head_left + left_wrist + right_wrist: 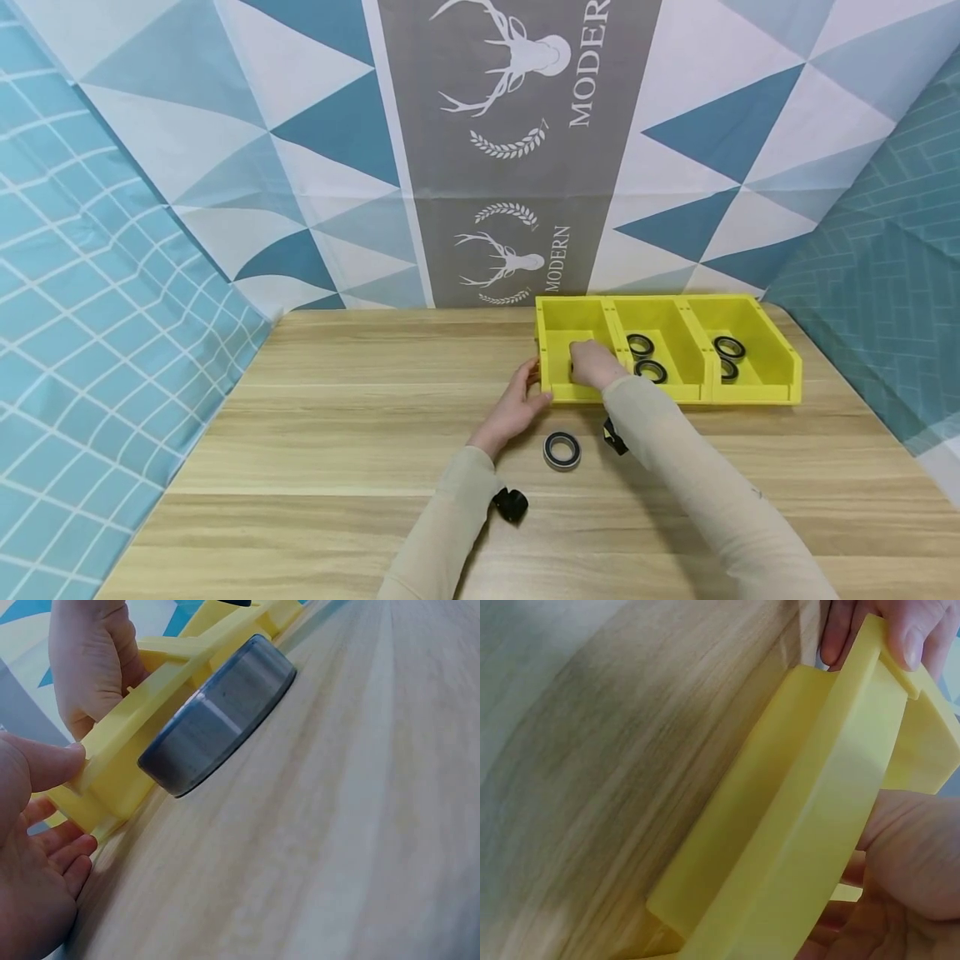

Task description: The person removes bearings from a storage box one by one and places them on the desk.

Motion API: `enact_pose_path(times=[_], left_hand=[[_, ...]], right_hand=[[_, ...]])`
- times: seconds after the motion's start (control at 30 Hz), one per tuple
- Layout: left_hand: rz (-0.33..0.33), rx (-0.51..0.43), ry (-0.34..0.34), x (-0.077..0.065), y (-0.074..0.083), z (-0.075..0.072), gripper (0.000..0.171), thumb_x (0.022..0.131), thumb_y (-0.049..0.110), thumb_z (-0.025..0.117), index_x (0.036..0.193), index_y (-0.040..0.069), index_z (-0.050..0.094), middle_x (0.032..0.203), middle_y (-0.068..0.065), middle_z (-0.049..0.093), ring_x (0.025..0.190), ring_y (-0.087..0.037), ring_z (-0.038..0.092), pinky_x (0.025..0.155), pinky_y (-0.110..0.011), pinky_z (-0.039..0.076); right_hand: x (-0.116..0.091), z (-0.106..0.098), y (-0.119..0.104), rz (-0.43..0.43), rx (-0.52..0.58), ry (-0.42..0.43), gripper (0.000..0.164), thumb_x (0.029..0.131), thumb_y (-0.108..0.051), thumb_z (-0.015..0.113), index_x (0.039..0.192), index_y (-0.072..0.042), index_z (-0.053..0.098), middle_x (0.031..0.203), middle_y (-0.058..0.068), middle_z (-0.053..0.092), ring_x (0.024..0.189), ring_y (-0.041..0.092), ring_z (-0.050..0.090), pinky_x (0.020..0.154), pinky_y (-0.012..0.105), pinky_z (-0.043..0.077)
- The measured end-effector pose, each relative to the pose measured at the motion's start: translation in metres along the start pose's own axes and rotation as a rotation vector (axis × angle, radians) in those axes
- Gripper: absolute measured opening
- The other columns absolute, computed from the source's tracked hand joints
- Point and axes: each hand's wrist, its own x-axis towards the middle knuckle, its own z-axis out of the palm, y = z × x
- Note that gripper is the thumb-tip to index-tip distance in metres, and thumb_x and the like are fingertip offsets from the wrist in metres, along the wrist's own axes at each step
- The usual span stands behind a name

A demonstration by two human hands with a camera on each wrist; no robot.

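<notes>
My left hand [517, 402] grips the front left corner of a yellow bin [551, 333], the leftmost of three joined side by side. In the left wrist view the thumb presses the front lip and the fingers lie along the side wall. My right hand [595, 364] reaches down into this same bin, fingers curled. A dark edge, like that of a ball bearing [573, 369], peeks out beside its fingers; the rest is hidden by the hand. On the table just in front of the bins, another bearing [562, 451] lies flat, with black seal and steel rings.
The middle bin [678, 333] holds two bearings [650, 372], and so does the right bin [757, 342], with bearings [729, 347] by its left wall. Behind the wooden table [337, 433] hangs a patterned cloth [487, 167].
</notes>
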Motion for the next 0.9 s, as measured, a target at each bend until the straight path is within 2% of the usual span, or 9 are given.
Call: enact_pose_path(times=[0.13,0.23,0.37,0.47,0.6,0.77,0.9], left_hand=[[-0.002,0.005,-0.002,0.000,0.001,0.000,0.066,0.090,0.015,0.054,0.144,0.008,0.017,0.142,-0.013,0.034,0.131,-0.025,0.032,0.112,-0.041,0.019],[-0.003,0.009,-0.003,0.000,0.001,0.001,0.066,0.090,0.015,0.054,0.144,0.008,0.017,0.142,-0.012,0.034,0.131,-0.025,0.032,0.112,-0.041,0.019],[0.002,0.007,-0.004,0.001,0.001,0.000,0.066,0.090,0.014,0.054,0.144,0.008,0.016,0.142,-0.012,0.033,0.131,-0.025,0.032,0.112,-0.041,0.019],[0.007,0.000,-0.002,0.001,0.000,0.000,0.067,0.089,0.013,0.054,0.144,0.008,0.016,0.142,-0.013,0.033,0.131,-0.025,0.032,0.112,-0.041,0.019],[0.014,-0.005,0.003,0.002,-0.002,0.000,0.067,0.089,0.014,0.054,0.144,0.008,0.017,0.142,-0.014,0.034,0.131,-0.026,0.032,0.112,-0.042,0.019],[0.005,0.000,0.004,0.002,-0.001,0.000,0.067,0.090,0.015,0.054,0.144,0.008,0.016,0.142,-0.014,0.033,0.131,-0.027,0.032,0.112,-0.043,0.018],[0.001,-0.024,-0.009,-0.005,0.011,-0.001,0.065,0.090,0.010,0.053,0.144,0.005,0.017,0.142,-0.015,0.032,0.131,-0.029,0.031,0.112,-0.044,0.018]], right_hand=[[-0.001,-0.002,0.001,-0.015,-0.010,-0.005,0.039,0.078,-0.003,0.060,0.115,0.007,0.052,0.104,0.024,0.061,0.086,0.029,0.058,0.073,0.037,0.051],[-0.002,-0.005,0.000,-0.030,-0.022,-0.003,0.038,0.076,-0.012,0.067,0.108,0.005,0.055,0.096,0.020,0.062,0.086,0.029,0.058,0.077,0.040,0.051],[-0.002,-0.008,0.000,-0.047,-0.004,0.008,0.028,0.073,-0.015,0.068,0.094,0.000,0.057,0.083,0.012,0.061,0.076,0.024,0.055,0.070,0.037,0.050],[-0.003,-0.010,0.001,-0.060,0.009,0.014,0.025,0.074,-0.017,0.068,0.091,-0.002,0.056,0.081,0.009,0.058,0.073,0.022,0.052,0.067,0.035,0.048],[-0.008,-0.014,0.001,-0.076,0.022,0.045,0.032,0.073,-0.019,0.068,0.097,0.000,0.058,0.088,0.012,0.060,0.077,0.023,0.053,0.071,0.037,0.049],[-0.018,-0.018,0.003,-0.092,0.069,0.082,0.045,0.074,-0.022,0.069,0.109,0.002,0.057,0.105,0.018,0.059,0.089,0.027,0.053,0.082,0.042,0.048],[-0.027,-0.019,0.006,-0.103,0.105,0.101,0.048,0.074,-0.024,0.069,0.113,0.001,0.056,0.110,0.019,0.058,0.094,0.028,0.053,0.086,0.044,0.047]])
